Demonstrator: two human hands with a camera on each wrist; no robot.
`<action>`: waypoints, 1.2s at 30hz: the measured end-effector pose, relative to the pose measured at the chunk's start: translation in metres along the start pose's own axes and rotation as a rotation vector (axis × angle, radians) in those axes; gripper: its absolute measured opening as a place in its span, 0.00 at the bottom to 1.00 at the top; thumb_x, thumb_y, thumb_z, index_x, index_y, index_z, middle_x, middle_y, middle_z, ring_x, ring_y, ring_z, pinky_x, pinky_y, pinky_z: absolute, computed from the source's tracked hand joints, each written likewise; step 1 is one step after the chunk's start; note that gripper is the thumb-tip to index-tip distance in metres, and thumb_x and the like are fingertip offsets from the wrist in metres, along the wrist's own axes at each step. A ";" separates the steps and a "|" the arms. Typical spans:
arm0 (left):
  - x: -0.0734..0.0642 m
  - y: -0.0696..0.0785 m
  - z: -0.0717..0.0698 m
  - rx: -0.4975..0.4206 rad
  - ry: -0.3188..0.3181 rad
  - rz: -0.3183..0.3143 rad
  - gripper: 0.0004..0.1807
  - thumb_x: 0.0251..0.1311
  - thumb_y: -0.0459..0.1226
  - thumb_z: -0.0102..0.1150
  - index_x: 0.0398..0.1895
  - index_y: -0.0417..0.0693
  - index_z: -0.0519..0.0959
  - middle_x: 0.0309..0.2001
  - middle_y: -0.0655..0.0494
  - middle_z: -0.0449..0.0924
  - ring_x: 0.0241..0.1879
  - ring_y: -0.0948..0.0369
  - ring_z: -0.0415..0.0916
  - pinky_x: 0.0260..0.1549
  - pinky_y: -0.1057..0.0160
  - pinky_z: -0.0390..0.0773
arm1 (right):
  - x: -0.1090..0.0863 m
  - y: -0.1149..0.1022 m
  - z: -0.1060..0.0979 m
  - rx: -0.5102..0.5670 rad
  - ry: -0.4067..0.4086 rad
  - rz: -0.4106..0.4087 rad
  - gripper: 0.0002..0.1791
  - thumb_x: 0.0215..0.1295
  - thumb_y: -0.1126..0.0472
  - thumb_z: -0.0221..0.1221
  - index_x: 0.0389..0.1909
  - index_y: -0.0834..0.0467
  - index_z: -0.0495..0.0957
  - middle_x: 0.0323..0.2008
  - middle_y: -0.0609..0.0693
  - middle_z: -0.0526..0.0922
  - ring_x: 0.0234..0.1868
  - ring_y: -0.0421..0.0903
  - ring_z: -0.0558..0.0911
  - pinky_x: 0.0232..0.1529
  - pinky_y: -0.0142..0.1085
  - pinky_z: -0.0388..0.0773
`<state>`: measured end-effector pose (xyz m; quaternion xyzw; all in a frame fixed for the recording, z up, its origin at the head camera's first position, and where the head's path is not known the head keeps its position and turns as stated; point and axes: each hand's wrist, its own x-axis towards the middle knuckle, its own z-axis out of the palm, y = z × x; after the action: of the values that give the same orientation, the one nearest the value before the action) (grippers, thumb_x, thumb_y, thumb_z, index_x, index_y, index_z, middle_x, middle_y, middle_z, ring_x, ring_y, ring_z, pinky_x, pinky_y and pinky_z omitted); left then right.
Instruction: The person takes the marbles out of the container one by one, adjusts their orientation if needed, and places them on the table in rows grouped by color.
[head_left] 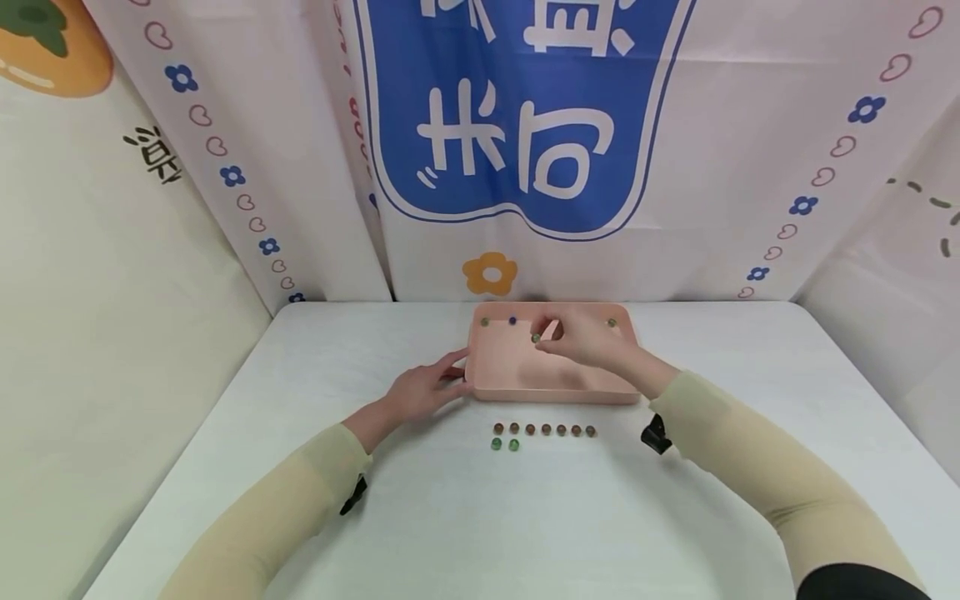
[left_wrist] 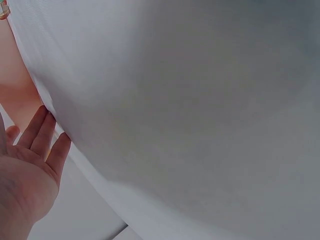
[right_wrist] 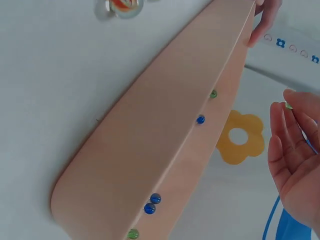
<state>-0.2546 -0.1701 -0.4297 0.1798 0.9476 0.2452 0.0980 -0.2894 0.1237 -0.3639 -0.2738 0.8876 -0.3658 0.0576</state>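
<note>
Head view: the right hand (head_left: 577, 332) pinches a green marble (head_left: 536, 338) over the pink tray (head_left: 525, 377) — the step seems to be taking it out, so the next move calls for clearing the rim. The marble, being round, has no long axis; the tray's runs left-right.

Left wrist: the left hand (left_wrist: 29, 175), fingers slightly spread, touches the tray.

Right wrist: thumb and fingertip grip the marble.

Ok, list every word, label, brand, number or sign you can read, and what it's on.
Nothing can be quoted reliably.
Blue panel on hanging cloth: large white characters, upper ones cut off; too stylised to read surely.
Left cloth: small black mark, too small to read.
Fold beside the panel: red marks, too small to read.
Tray, marbles: no visible text.
</note>
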 end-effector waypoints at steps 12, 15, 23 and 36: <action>-0.001 0.001 -0.001 -0.008 -0.005 -0.009 0.39 0.67 0.59 0.50 0.77 0.60 0.52 0.63 0.52 0.74 0.63 0.49 0.68 0.60 0.42 0.62 | -0.035 -0.013 0.008 -0.044 0.021 -0.139 0.09 0.59 0.65 0.68 0.37 0.51 0.80 0.34 0.40 0.81 0.30 0.39 0.79 0.30 0.35 0.76; -0.001 0.000 -0.001 -0.003 -0.007 -0.007 0.40 0.67 0.59 0.50 0.77 0.59 0.52 0.63 0.52 0.74 0.63 0.49 0.68 0.60 0.42 0.63 | -0.041 -0.013 0.013 -0.050 0.015 -0.164 0.08 0.59 0.64 0.68 0.37 0.51 0.80 0.33 0.38 0.81 0.30 0.38 0.79 0.31 0.35 0.75; -0.002 0.001 0.000 -0.006 -0.005 -0.003 0.39 0.67 0.59 0.50 0.77 0.60 0.52 0.63 0.53 0.74 0.63 0.49 0.68 0.60 0.42 0.62 | -0.056 -0.012 0.028 -0.027 -0.063 -0.191 0.07 0.61 0.64 0.65 0.38 0.49 0.81 0.34 0.37 0.81 0.33 0.38 0.79 0.32 0.34 0.76; 0.001 -0.001 0.000 -0.004 -0.009 -0.005 0.40 0.66 0.61 0.49 0.77 0.62 0.52 0.63 0.53 0.74 0.63 0.51 0.69 0.61 0.43 0.63 | -0.064 -0.006 0.050 -0.087 -0.219 -0.240 0.08 0.60 0.64 0.66 0.39 0.50 0.81 0.35 0.34 0.81 0.34 0.36 0.79 0.38 0.38 0.77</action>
<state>-0.2557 -0.1700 -0.4302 0.1783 0.9471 0.2459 0.1034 -0.2171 0.1227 -0.4025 -0.4181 0.8520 -0.2995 0.0979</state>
